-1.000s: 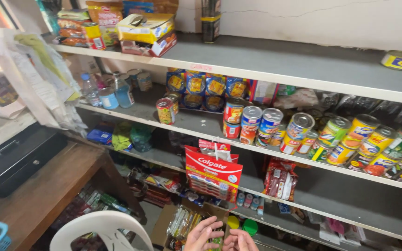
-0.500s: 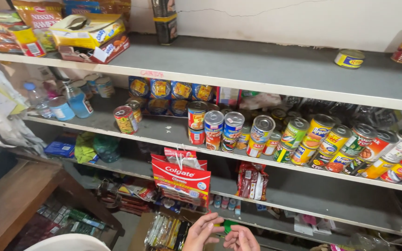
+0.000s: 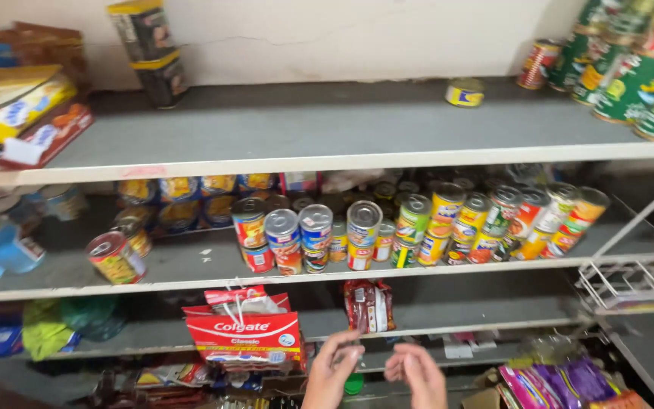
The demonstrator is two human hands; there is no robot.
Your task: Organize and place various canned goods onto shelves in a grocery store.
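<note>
My left hand (image 3: 333, 369) and my right hand (image 3: 419, 375) are raised side by side at the bottom edge, in front of the lowest shelves. The left hand's fingers curl around a small green object (image 3: 353, 384) that shows beside its palm. Fingers apart, the right hand holds nothing and sits a little right of the green object. Just left of my left hand stands a red toothpaste carton (image 3: 244, 333). Red hanging packets (image 3: 369, 304) are right above the hands. Both hands are blurred.
Grey shelves (image 3: 327, 129) run across the wall. The middle shelf carries several upright tins (image 3: 365, 227) and a tipped can (image 3: 115, 257). Green cans (image 3: 637, 83) and a flat yellow tin (image 3: 465, 92) are on top. A white wire rack (image 3: 630, 284) juts out at right, above purple packets (image 3: 562, 382).
The view has swung right and closer to the shelves; the table and chair at left are gone. My hands have moved slightly apart, and the green object now sits by the left hand.
</note>
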